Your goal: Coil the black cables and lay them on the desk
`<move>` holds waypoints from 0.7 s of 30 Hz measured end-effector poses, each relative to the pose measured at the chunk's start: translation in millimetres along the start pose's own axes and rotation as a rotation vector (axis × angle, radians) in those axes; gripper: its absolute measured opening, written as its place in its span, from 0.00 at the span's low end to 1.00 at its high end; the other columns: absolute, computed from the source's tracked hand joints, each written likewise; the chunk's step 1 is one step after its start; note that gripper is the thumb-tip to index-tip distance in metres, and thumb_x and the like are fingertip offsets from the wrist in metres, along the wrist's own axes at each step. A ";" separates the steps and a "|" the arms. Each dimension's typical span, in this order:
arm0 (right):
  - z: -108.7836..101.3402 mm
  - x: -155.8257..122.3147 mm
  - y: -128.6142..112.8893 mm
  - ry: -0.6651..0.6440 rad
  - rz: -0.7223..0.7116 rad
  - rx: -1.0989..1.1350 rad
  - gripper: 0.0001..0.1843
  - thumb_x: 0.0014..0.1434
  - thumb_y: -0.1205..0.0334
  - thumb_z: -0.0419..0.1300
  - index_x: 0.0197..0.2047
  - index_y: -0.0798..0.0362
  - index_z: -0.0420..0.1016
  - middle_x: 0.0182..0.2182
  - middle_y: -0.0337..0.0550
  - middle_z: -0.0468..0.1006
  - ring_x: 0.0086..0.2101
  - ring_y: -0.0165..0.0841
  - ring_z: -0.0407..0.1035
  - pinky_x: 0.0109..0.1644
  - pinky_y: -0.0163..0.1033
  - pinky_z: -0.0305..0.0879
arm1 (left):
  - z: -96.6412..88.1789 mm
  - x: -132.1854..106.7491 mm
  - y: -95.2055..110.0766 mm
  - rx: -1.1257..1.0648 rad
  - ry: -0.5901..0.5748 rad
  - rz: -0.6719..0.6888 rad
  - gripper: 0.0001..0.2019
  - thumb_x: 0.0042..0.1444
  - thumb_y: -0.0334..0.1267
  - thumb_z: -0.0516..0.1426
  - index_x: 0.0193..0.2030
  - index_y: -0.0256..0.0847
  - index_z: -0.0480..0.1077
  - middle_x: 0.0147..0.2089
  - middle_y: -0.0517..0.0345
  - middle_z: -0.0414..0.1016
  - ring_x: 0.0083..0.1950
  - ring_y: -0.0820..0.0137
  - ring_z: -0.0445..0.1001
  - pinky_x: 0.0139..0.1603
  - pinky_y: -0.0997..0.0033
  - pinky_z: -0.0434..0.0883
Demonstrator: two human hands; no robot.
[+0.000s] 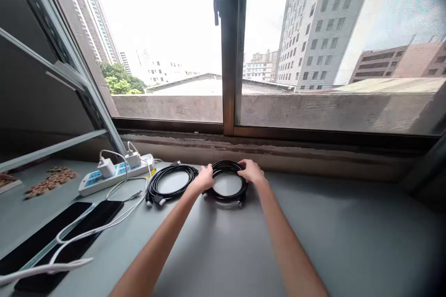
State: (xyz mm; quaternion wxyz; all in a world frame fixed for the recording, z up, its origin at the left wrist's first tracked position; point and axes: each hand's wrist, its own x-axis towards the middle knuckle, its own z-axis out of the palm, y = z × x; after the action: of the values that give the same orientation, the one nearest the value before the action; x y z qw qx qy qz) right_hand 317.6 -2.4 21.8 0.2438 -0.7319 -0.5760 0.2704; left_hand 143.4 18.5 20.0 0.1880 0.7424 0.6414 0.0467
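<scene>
A coiled black cable (227, 196) lies flat on the grey table (348, 241) near the window. My left hand (204, 177) grips its left side with curled fingers. My right hand (251, 171) is closed over its upper right side. A second coiled black cable (170, 184) with plugs at its near end lies just to the left, untouched.
A white power strip (114, 174) with two white chargers sits at the left, white cords trailing to two dark phones (62, 232) at the near left. Small brown pieces (50, 181) are scattered further left. A window frame and sill (230, 139) rise behind the table.
</scene>
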 end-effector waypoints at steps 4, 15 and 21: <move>3.2 1.8 3.3 0.019 -0.008 0.007 0.13 0.62 0.60 0.58 0.49 0.55 0.70 0.45 0.46 0.71 0.44 0.36 0.68 0.48 0.48 0.66 | 12.0 -0.3 5.2 0.138 0.059 -0.046 0.29 0.50 0.23 0.48 0.62 0.27 0.52 0.61 0.28 0.54 0.61 0.50 0.59 0.55 0.55 0.60; -1.2 -4.8 1.1 0.165 -0.117 0.104 0.11 0.62 0.60 0.58 0.44 0.57 0.72 0.42 0.45 0.74 0.42 0.34 0.69 0.48 0.47 0.67 | 11.7 -19.1 21.6 0.232 0.232 0.022 0.30 0.55 0.30 0.47 0.63 0.18 0.48 0.64 0.21 0.47 0.66 0.43 0.47 0.60 0.49 0.49; -54.9 -34.3 -22.1 0.410 -0.345 0.290 0.10 0.58 0.67 0.57 0.41 0.55 0.78 0.34 0.43 0.79 0.35 0.31 0.73 0.41 0.34 0.68 | -3.9 -59.4 47.1 0.161 0.325 0.191 0.26 0.59 0.43 0.47 0.61 0.30 0.56 0.64 0.32 0.50 0.66 0.48 0.48 0.61 0.51 0.50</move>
State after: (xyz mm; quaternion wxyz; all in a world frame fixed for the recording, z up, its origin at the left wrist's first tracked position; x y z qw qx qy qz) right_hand 332.6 -33.6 80.9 0.4991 -0.6201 -0.5861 0.1510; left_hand 176.0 -43.3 49.8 0.0166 0.7952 0.5915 0.1322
